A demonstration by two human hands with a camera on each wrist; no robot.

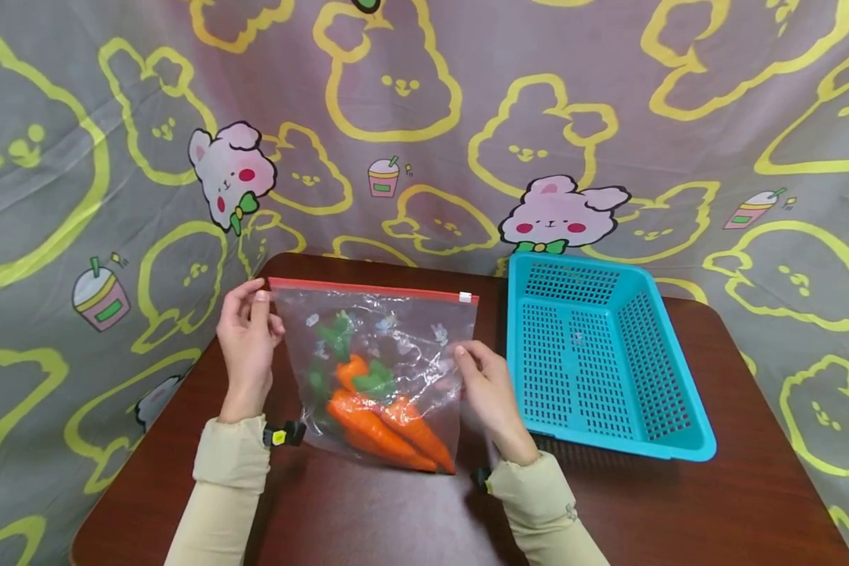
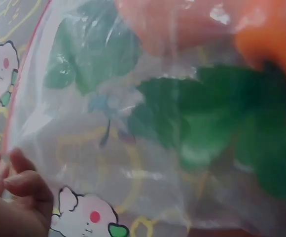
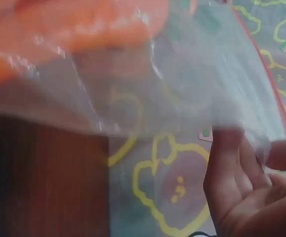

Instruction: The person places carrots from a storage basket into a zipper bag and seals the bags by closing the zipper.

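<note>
A clear zip bag (image 1: 396,330) with a red top strip and a white slider (image 1: 464,297) hangs upright between both hands. Inside it lie several orange carrots (image 1: 378,424) with green leaves (image 2: 197,113), bunched toward the bottom. My left hand (image 1: 249,334) pinches the bag's upper left corner beside the red strip. On the opposite side, my right hand (image 1: 490,389) grips the bag's right edge below the slider, thumb in front. In the right wrist view, fingers (image 3: 227,163) lie behind the film.
To the right on the brown table (image 1: 396,519) stands a turquoise plastic basket (image 1: 686,409) with slotted walls and floor. A grey curtain (image 1: 453,173) with yellow rabbit outlines hangs behind and on both sides of the table.
</note>
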